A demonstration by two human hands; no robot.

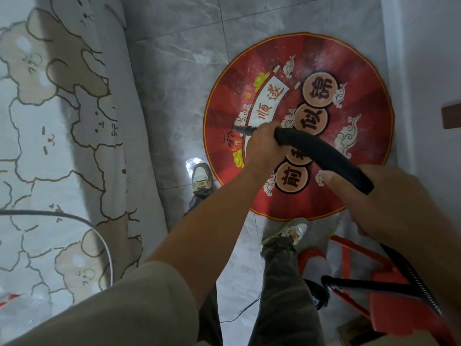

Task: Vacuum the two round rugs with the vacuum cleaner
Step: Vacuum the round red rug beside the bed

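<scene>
While the left hand (262, 146) clenches the front of the black hose (321, 151) just behind the nozzle (243, 130), the right hand (389, 196) appears to wrap the hose's rear end, though its fingers are partly hidden. The nozzle tip rests on the left part of the red round rug (361, 78), beside a darker band. Pale dust still speckles the far half. A second rug is not in view.

The rug looks thin and lies on a glossy grey tiled floor (179, 71), so suction could lift or ruck it, or drag it sideways. A thin cord (239, 315) trails behind the feet and the red vacuum cleaner (389, 308) sits close by the right leg, so a step back could snag either. A bed (62, 121) with a bear-print cover crowds the left.
</scene>
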